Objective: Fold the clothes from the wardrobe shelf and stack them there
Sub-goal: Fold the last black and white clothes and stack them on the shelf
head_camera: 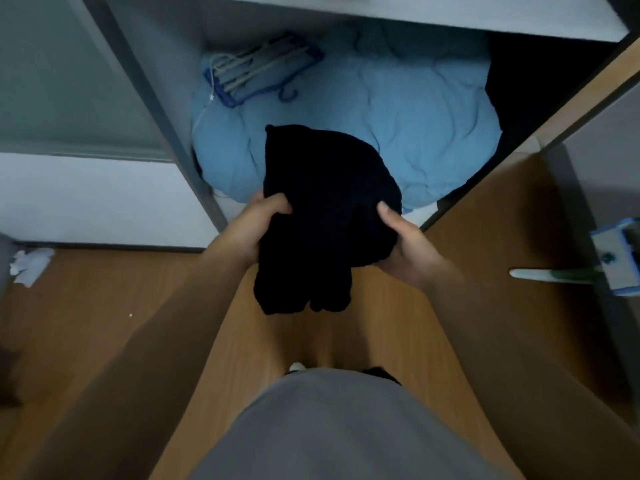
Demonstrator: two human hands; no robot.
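A black garment (325,202) hangs bunched in the air in front of the open wardrobe, its lower end drooping toward the floor. My left hand (256,226) grips its left side, fingers curled into the cloth. On the right side my right hand (407,247) holds it with the thumb on top and the fingers underneath. The wardrobe shelf (450,15) runs across the top of the view, pale and seen from below.
A light blue duvet (398,109) fills the wardrobe bottom, with blue and white hangers (259,69) lying on it. The open wooden door (519,188) stands at right. A mop head (616,261) lies on the floor at right, white crumpled cloth (29,266) at left.
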